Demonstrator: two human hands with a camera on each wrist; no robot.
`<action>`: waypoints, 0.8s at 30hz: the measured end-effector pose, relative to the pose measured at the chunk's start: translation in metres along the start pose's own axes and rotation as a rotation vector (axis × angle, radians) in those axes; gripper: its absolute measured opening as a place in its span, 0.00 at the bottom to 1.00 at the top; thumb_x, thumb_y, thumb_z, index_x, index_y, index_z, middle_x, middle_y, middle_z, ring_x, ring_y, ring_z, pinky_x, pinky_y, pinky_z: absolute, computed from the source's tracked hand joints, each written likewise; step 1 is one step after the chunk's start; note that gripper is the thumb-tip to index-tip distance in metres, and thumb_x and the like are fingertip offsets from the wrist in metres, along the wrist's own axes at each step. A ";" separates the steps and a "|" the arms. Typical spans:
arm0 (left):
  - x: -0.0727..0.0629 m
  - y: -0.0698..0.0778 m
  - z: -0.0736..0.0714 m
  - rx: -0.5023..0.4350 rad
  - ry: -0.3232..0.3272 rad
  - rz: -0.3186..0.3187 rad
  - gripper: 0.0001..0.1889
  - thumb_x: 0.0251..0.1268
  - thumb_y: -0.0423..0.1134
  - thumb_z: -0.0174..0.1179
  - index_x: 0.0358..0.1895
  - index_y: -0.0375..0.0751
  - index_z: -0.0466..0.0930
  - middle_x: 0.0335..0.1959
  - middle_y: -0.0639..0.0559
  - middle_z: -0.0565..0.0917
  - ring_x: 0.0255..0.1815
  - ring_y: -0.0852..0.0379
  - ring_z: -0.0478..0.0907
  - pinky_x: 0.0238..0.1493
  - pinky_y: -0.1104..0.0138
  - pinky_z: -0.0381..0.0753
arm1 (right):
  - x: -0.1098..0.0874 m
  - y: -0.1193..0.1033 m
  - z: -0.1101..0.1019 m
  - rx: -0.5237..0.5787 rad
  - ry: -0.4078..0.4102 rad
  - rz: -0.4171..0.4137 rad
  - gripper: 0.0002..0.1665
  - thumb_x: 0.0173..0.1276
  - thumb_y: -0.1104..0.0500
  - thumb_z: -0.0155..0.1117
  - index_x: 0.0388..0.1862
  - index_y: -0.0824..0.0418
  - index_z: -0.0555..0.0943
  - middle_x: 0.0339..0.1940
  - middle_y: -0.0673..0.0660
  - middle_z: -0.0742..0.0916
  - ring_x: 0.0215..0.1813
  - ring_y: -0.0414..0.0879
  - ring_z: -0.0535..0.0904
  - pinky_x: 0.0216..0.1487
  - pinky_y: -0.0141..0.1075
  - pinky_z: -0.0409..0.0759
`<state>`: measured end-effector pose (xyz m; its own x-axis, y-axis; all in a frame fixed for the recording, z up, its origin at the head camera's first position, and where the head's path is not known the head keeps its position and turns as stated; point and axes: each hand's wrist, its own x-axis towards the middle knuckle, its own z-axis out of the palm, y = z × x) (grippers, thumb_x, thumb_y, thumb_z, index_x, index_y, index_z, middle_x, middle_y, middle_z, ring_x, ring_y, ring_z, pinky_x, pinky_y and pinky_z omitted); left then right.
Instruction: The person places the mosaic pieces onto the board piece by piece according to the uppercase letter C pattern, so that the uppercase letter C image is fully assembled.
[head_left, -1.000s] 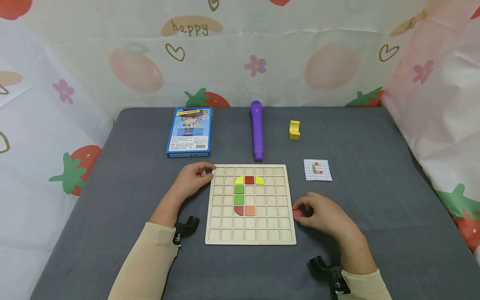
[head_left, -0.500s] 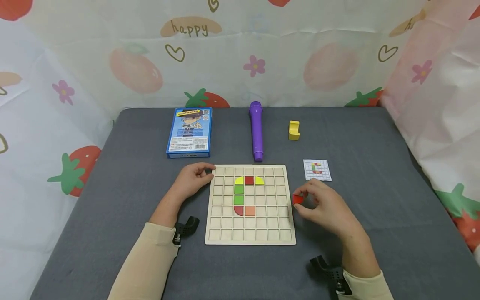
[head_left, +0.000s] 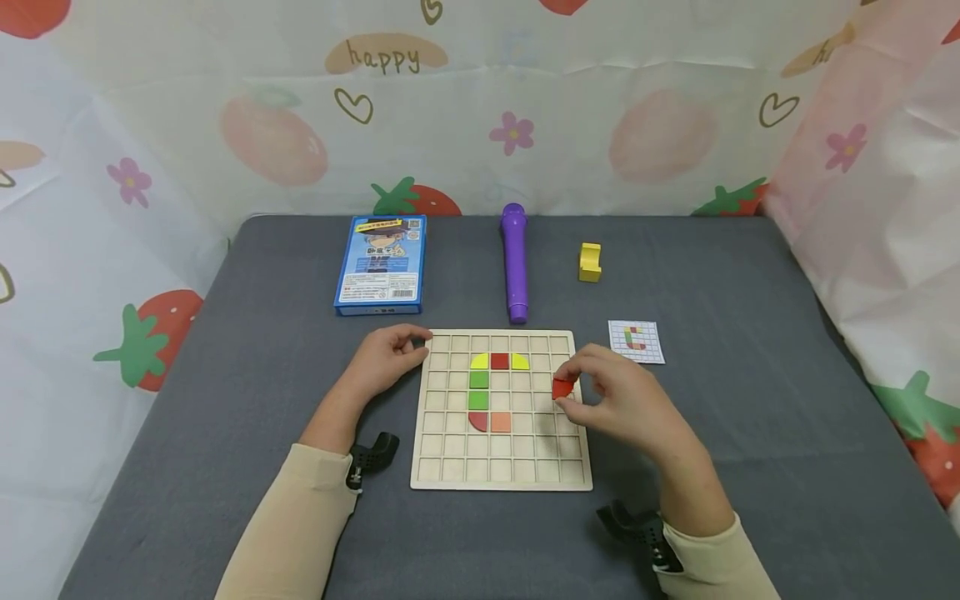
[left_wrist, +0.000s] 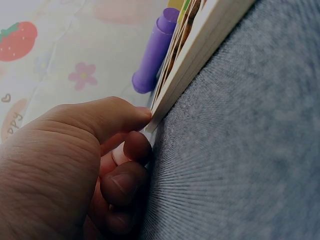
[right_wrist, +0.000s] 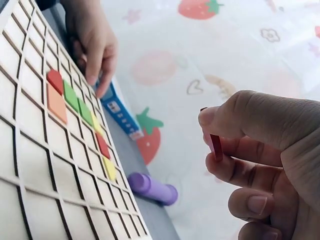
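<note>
My right hand point(head_left: 626, 396) pinches a red tile point(head_left: 561, 388) between thumb and fingers, above the right part of a wooden grid board point(head_left: 457, 458). In the right wrist view the tile point(right_wrist: 216, 147) shows edge-on, apart from the board. My left hand point(head_left: 381, 360) holds the board's far left corner; the left wrist view shows the thumb against its edge point(left_wrist: 187, 65). Set in the grid are two yellow quarter-round tiles point(head_left: 479, 362), a red square point(head_left: 498, 361), two green squares point(head_left: 478, 379), a dark red quarter-round point(head_left: 477, 422) and an orange square point(head_left: 501, 422).
Right of the board lies a small pattern card point(head_left: 636, 342) printed with a coloured grid figure. Behind the board are a blue box point(head_left: 381, 265), a purple microphone-shaped stick point(head_left: 514, 262) and a yellow block point(head_left: 589, 262). Everything rests on a grey cloth-covered table point(head_left: 750, 375).
My right hand has lifted the red tile from beside the board's right edge and carried it left, over the grid. The left hand has stayed at the corner.
</note>
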<state>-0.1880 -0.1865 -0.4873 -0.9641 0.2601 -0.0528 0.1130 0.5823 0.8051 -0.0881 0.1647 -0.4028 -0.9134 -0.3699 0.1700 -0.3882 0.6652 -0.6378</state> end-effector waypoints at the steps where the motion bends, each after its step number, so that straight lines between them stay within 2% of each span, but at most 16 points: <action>1: 0.000 0.000 0.000 0.001 0.000 0.000 0.14 0.73 0.39 0.64 0.57 0.41 0.85 0.22 0.51 0.77 0.20 0.53 0.68 0.28 0.61 0.67 | 0.001 -0.001 0.002 0.002 -0.007 -0.006 0.11 0.59 0.61 0.78 0.39 0.51 0.86 0.40 0.42 0.82 0.33 0.46 0.74 0.33 0.36 0.72; 5: 0.000 0.001 0.000 0.006 -0.001 0.001 0.14 0.73 0.39 0.64 0.57 0.41 0.85 0.22 0.51 0.77 0.19 0.53 0.68 0.28 0.61 0.68 | 0.007 -0.004 0.013 -0.005 -0.033 -0.027 0.10 0.59 0.60 0.78 0.40 0.53 0.88 0.40 0.43 0.82 0.34 0.49 0.77 0.34 0.37 0.74; 10: 0.001 0.001 0.000 0.011 -0.005 -0.003 0.14 0.73 0.38 0.64 0.58 0.41 0.85 0.22 0.51 0.77 0.19 0.53 0.68 0.28 0.61 0.68 | 0.013 -0.005 0.028 -0.050 -0.075 -0.047 0.09 0.59 0.58 0.79 0.39 0.51 0.89 0.38 0.41 0.82 0.36 0.47 0.79 0.36 0.36 0.76; 18: 0.000 0.002 -0.001 0.011 -0.001 -0.006 0.14 0.72 0.39 0.64 0.58 0.41 0.85 0.22 0.51 0.77 0.19 0.53 0.69 0.27 0.62 0.67 | 0.019 0.000 0.048 -0.137 -0.145 -0.063 0.07 0.60 0.56 0.79 0.38 0.51 0.90 0.35 0.41 0.81 0.32 0.38 0.75 0.33 0.34 0.74; 24: 0.000 0.002 -0.001 0.012 0.000 0.001 0.15 0.72 0.38 0.64 0.58 0.39 0.85 0.22 0.51 0.77 0.19 0.54 0.68 0.27 0.62 0.67 | 0.021 0.004 0.058 -0.180 -0.210 -0.041 0.09 0.59 0.54 0.80 0.37 0.50 0.90 0.34 0.41 0.81 0.31 0.36 0.73 0.35 0.34 0.73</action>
<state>-0.1880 -0.1863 -0.4848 -0.9639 0.2611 -0.0521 0.1170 0.5912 0.7980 -0.1017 0.1216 -0.4449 -0.8584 -0.5125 0.0219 -0.4570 0.7448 -0.4863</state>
